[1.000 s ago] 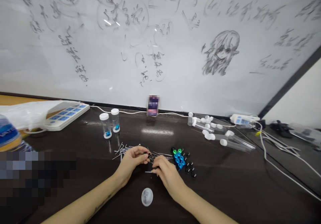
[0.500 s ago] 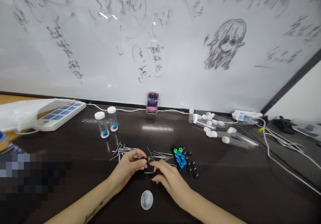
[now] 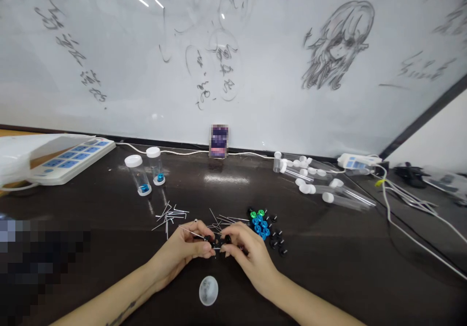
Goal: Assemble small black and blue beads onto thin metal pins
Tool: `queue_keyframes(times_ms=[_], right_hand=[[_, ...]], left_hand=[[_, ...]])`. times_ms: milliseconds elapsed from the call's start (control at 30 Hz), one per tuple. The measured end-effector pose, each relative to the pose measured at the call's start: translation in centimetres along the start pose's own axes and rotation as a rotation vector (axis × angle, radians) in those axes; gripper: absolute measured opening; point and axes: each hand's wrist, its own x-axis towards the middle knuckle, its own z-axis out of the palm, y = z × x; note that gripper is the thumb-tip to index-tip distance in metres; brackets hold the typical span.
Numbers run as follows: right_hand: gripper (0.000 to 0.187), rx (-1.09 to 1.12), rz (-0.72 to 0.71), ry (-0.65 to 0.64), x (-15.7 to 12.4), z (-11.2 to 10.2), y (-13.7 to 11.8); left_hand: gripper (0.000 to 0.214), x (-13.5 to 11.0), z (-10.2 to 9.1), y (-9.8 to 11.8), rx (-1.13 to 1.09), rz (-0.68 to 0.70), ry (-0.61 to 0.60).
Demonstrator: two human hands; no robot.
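Observation:
My left hand (image 3: 182,249) is closed, pinching a small black part (image 3: 207,239) with a thin metal rod (image 3: 191,231) slanting back over the fingers. Close on its right, my right hand (image 3: 252,254) has thumb and fingers round a small black round piece (image 3: 228,239). Fingers partly cover both parts, and I cannot tell whether they touch each other. Behind the hands lie bent metal rods (image 3: 170,215) on the left and straighter metal rods (image 3: 222,220) nearer the middle. A translucent round dish (image 3: 208,291) sits in front of the hands.
Blue wheel-like pieces (image 3: 258,225), green ones (image 3: 253,214) and black pieces with pins (image 3: 280,242) lie to the right. Two white-capped tubes (image 3: 138,175) stand at the left. Clear tubes (image 3: 343,200) lie back right. A power strip (image 3: 69,163) and a whiteboard (image 3: 255,97) border the table.
My right hand has gone from spread fingers to gripping a black round piece close to my left hand. The view has tilted down slightly.

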Motion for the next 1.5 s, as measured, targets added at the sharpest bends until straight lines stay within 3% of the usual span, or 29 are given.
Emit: queue_keyframes(times_ms=[133, 367, 1000, 1500], right_hand=[[0.007, 0.042, -0.055, 0.011, -0.14, 0.12, 0.16], [0.014, 0.036, -0.074, 0.007, -0.29, 0.28, 0.27], [0.008, -0.043, -0.184, 0.031, -0.28, 0.36, 0.15], [0.008, -0.087, -0.245, 0.043, -0.43, 0.19, 0.39]], left_hand=[[0.020, 0.02, 0.13, -0.14, 0.004, 0.010, -0.012], [0.019, 0.06, 0.23, -0.30, 0.045, 0.029, 0.000], [0.022, 0.25, 0.45, -0.74, 0.106, 0.115, 0.063], [0.022, 0.13, 0.48, -0.54, 0.114, 0.095, -0.009]])
